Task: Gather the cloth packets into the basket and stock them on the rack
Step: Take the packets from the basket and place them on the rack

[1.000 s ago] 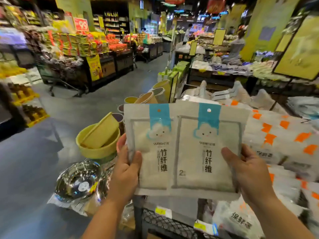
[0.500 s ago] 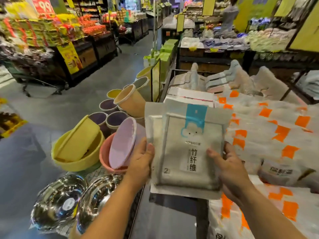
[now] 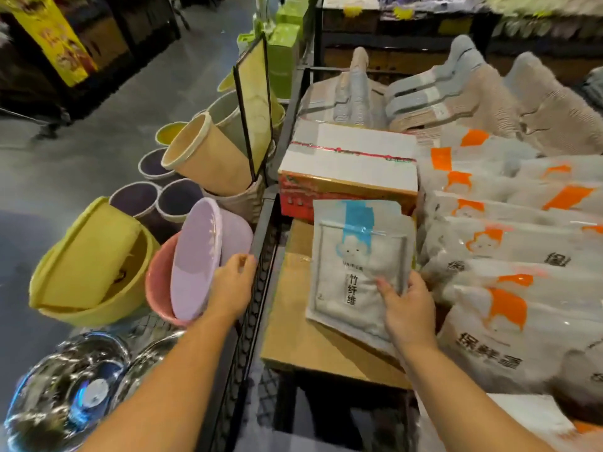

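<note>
Cloth packet (image 3: 359, 256) pinched in right hand (image 3: 406, 308), stocking near left edge of rack (image 3: 261, 288); left hand (image 3: 233, 285) loose, empty; next lay flat.

Right hand (image 3: 408, 311): fingers hidden under cloth packet (image 3: 355, 256), whose fine print is unreadable. Left hand (image 3: 233, 285): fingertips blurred, contact with purple basin (image 3: 195, 262) unclear. Steel bowls (image 3: 65, 386) smeared, cropped bottom-left.

I have the cloth packet (image 3: 359, 265) in my right hand (image 3: 408, 308), over a cardboard sheet (image 3: 293, 337) lying on the rack (image 3: 261, 243). A taped box (image 3: 349, 164) sits just behind it. Stacked bags (image 3: 522, 249) lie to the right, with folded towels (image 3: 456, 93) farther back. My left hand (image 3: 233, 285) is at the rack's left edge, beside nested basins (image 3: 195, 265). Buckets (image 3: 202, 154) stand beyond those, and metal bowls (image 3: 65, 396) are near left.
</note>
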